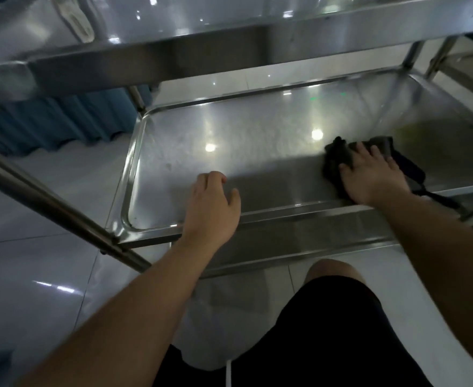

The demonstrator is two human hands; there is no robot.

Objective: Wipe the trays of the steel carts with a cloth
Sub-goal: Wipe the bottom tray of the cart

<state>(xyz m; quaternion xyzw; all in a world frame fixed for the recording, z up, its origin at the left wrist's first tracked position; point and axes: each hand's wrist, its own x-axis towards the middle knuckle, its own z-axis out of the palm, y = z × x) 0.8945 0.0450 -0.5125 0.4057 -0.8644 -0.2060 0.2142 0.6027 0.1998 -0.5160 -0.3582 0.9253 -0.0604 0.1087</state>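
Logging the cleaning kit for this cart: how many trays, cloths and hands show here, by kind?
Steel trays: 2, the lower tray and the upper tray
Dark cloths: 1, the cloth under the right hand
Hands: 2, counting the left hand
Total: 5

Head view, angled down, near lower tray (134, 163)

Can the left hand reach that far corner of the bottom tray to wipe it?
Probably yes: the left hand is over the lower tray, nothing blocks the way. But the cloth is under the right hand.
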